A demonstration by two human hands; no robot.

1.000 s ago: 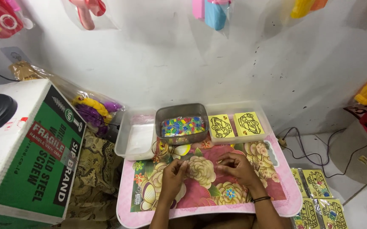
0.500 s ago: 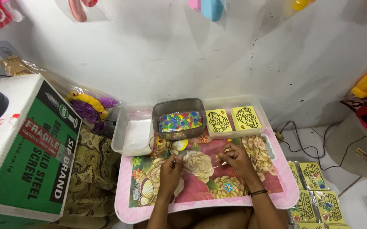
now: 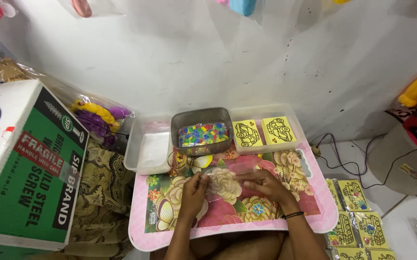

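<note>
My left hand (image 3: 194, 187) and my right hand (image 3: 262, 183) meet over the middle of a pink floral lap table (image 3: 309, 212). Between their fingers they pinch a small clear plastic bag (image 3: 225, 175), which is hard to make out against the flower pattern. Just beyond the hands stands a metal tin (image 3: 201, 115) filled with small colourful pieces. To its right a clear tray (image 3: 266, 110) holds two yellow cards (image 3: 262, 132) printed with black car outlines. To the tin's left is an empty clear plastic tray (image 3: 146, 150).
A large green and white cardboard box (image 3: 25, 163) stands at the left, with a bag of purple and yellow toys (image 3: 97, 120) behind it. Several packed yellow cards (image 3: 358, 214) lie on the floor at the right, near black cables (image 3: 348, 166). A white wall is close behind.
Both hands have drawn closer together at the table's middle and now hold the clear bag between them. The view has shifted slightly.
</note>
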